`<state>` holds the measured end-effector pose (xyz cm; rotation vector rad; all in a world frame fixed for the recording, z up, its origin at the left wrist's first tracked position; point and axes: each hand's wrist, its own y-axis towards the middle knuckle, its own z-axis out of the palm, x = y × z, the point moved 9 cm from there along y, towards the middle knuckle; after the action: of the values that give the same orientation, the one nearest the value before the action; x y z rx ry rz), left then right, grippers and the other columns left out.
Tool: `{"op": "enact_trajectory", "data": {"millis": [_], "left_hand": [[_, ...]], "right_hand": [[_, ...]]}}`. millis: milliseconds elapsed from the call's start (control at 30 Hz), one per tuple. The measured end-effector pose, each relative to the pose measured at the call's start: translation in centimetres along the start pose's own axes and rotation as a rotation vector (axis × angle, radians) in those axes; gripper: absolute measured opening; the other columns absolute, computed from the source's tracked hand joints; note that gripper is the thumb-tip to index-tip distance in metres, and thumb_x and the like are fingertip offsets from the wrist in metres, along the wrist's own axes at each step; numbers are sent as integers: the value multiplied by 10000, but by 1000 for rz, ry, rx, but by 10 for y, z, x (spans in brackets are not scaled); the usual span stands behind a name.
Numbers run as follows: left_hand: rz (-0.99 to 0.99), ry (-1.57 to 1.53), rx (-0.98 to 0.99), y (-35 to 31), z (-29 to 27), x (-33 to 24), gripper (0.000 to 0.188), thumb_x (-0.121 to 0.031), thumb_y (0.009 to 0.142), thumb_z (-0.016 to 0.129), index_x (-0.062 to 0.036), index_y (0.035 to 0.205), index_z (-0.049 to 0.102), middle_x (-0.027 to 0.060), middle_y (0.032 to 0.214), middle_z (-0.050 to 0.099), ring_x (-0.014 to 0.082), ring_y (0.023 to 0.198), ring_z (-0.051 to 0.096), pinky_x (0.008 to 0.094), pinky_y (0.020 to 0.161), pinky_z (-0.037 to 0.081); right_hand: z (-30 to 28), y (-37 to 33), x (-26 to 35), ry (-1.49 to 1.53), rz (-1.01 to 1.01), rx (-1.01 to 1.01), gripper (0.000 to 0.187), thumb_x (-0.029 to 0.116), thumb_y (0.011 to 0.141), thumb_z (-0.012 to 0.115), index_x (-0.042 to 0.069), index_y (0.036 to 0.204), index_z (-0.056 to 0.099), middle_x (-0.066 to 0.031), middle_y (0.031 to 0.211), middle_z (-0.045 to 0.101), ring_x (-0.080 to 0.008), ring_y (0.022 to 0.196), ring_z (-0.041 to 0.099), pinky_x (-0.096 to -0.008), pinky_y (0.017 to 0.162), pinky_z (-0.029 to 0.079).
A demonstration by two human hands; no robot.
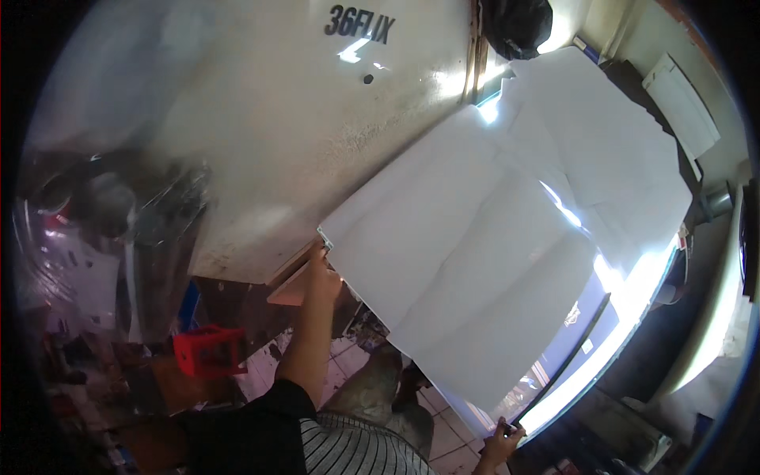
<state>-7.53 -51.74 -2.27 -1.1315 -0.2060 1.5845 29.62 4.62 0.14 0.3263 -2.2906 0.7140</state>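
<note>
A large glass sheet [575, 316] spans the middle and right, with bluish, shiny glass and bright glare showing along its right side. Creased white paper [467, 261] covers most of it, with a second white piece [602, 134] overlapping at the far end. My left hand [327, 273] is closed on the sheet's left corner, its fingers partly hidden under the edge. At the near right corner, my right hand [500, 443] has its fingers curled round the edge. Something small and dark shows by those fingers, too small to name.
A pale, stained board [317, 142] with dark lettering stands at the left, close to the sheet's far left edge. Clear plastic wrapping [119, 237] hangs farther left. Below are a red plastic crate [210, 351] and a tiled floor [455, 439]. A black bag [516, 28] sits at the back.
</note>
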Motion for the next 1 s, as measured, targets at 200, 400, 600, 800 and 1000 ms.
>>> {"op": "enact_trajectory", "data": {"millis": [200, 400, 600, 800, 1000], "left_hand": [[243, 931, -182, 21, -4, -17, 838, -277, 828, 805, -5, 1444, 306, 192, 1404, 491, 400, 1219, 537, 497, 1000, 470], [285, 509, 58, 14, 21, 16, 774, -340, 799, 834, -18, 1383, 441, 135, 1319, 585, 328, 1242, 521, 477, 1010, 437], [-56, 383, 276, 9, 51, 28, 550, -230, 881, 772, -55, 1345, 534, 107, 1303, 601, 303, 1240, 545, 472, 1051, 439], [115, 435, 324, 10, 61, 25, 567, -232, 888, 768, -4, 1347, 524, 132, 1249, 633, 286, 1138, 619, 424, 971, 511], [187, 667, 39, 15, 65, 24, 586, -283, 860, 770, -29, 1351, 574, 144, 1313, 615, 280, 1176, 585, 441, 969, 470]], "right_hand": [[6, 13, -10, 11, -146, 39, 419, 251, 886, 774, 23, 1092, 489, -65, 774, 555, -160, 575, 537, -318, 433, 420], [0, 8, 4, -137, -123, 64, 503, 301, 887, 767, -22, 1145, 480, -136, 837, 603, -228, 629, 600, -362, 461, 499], [3, 16, -3, -94, -135, 72, 488, 292, 885, 771, -16, 1124, 477, -134, 828, 597, -215, 584, 587, -327, 439, 469], [6, 4, 11, -87, -90, 135, 445, 284, 884, 780, -3, 1088, 510, -89, 832, 642, -169, 588, 590, -317, 409, 463], [4, 15, 0, -82, -124, 159, 480, 296, 889, 763, -22, 1110, 481, -126, 819, 629, -220, 566, 618, -342, 462, 470]]}}
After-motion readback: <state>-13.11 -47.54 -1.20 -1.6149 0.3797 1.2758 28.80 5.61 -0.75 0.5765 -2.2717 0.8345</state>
